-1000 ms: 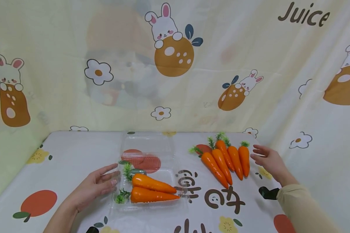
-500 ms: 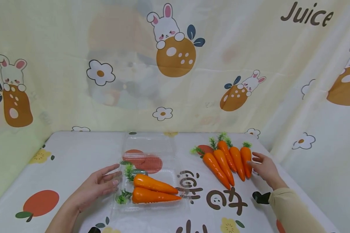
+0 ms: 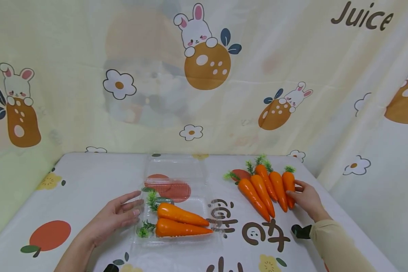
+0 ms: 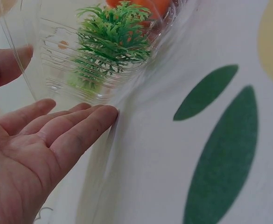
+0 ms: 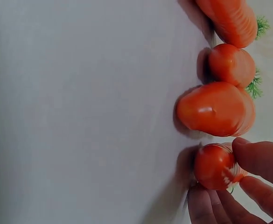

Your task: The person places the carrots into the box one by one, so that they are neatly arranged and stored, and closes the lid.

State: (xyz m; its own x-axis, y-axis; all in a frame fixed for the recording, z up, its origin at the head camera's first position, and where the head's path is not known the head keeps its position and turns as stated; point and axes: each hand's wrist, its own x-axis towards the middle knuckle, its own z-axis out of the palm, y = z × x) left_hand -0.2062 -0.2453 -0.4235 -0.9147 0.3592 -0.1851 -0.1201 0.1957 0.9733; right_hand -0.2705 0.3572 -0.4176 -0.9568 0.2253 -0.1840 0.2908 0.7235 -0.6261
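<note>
A clear plastic clamshell box (image 3: 198,202) lies with its lid folded back, holding two orange toy carrots (image 3: 181,227) side by side, leafy tops to the left. My left hand (image 3: 117,217) is at the box's left side, fingers loosely extended; in the left wrist view its fingertips are right at the ribbed wall, near the green leaves (image 4: 113,39). At the right, several more carrots (image 3: 253,196) lie fanned out. My right hand (image 3: 308,200) grips the rightmost carrot (image 3: 288,180), with the thumb on one side and fingers on the other, as the right wrist view shows.
A white cloth (image 3: 98,177) printed with fruit, flowers and lettering covers the table. Printed curtains (image 3: 149,124) hang behind and at both sides. A black wrist-worn device (image 3: 300,231) shows by the right sleeve (image 3: 336,241).
The right hand has moved left to the rightmost carrot and taken hold of it. The left hand stays by the box. The whole view has shifted slightly.
</note>
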